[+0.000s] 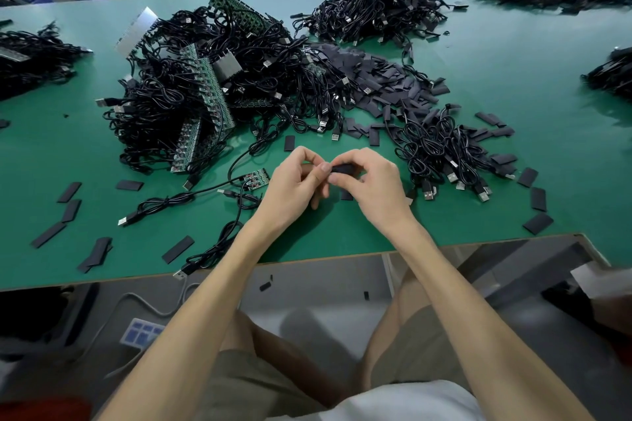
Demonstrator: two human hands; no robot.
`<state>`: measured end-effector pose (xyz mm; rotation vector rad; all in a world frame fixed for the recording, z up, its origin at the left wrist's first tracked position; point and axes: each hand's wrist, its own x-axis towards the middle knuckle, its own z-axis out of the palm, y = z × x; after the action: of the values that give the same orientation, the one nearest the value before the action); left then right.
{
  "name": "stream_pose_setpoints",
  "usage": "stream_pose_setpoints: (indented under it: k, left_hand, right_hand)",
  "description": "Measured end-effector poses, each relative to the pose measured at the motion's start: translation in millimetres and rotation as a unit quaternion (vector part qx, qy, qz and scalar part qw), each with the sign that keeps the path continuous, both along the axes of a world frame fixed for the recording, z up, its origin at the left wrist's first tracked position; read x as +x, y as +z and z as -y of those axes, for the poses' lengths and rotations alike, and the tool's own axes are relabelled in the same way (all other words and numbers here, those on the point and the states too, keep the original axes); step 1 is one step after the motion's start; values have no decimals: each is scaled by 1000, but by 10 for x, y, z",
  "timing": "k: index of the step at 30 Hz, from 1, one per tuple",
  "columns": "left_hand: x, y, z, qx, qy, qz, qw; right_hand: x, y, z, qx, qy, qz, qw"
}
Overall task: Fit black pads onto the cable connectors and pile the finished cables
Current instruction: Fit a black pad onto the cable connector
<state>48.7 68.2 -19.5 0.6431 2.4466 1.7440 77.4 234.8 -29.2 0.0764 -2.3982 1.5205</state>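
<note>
Now, your left hand [294, 181]: raised just above the green tabletop [513, 85] at the middle of its near edge. The fingers are curled, and thumb and forefinger pinch the left end of a small, flat, rectangular black pad [342, 168]. Your fingers hide any connector there, so I cannot tell if one is started.
Right hand [371, 184]: thumb and forefinger pinch the same pad at its right end, likely to steady it while the other end is worked.
Step in hand: apparently fitting the pad onto a connector, held clear of the surface so you can reach both ends.
Small green circuit board [254, 178]: flat on the tabletop just left of your left hand. A thin black cable [164, 200] trails from it toward the near-left corner. It is probably next in line.
Large tangle of black cables and long green boards [205, 96]: left of centre, behind your hands. It looks like the unfinished stock.
Heap of loose black pads [376, 79]: right of centre, behind your hands, handy for the next pick.
Smaller pile of coiled black cables [444, 154]: just right of your right hand, toward the near edge. Judging by its place, finished ones go here.
Stray pads [129, 185]: scattered along the near edge on both sides.
Next move: seat the pad fully, then drop the cable on the right-hand pile.
</note>
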Motion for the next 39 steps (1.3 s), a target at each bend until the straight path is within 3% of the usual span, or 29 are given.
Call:
stream_pose_setpoints:
  k: [4, 9, 13, 26, 34, 39]
  left_hand:
    - [14, 10, -20, -21, 18, -30, 999]
    - [20, -23, 22, -133, 50, -148, 979]
    - [52, -28, 120, -163, 53, -171, 970]
    - [111, 25, 149, -147, 72, -208, 964]
    - [147, 37, 168, -77, 95, -180, 976]
    - [141, 43, 163, -86, 90, -185, 975]
  right_hand:
    - [2, 13, 5, 67, -19, -25, 997]
    - [2, 33, -25, 36, -60, -17, 997]
    - [-16, 32, -27, 40, -69, -15, 997]
    - [-13, 29, -22, 12, -17, 17, 1000]
    - [-1, 40, -10, -12, 48, 27, 998]
    - [-8, 58, -34, -51, 71, 50, 995]
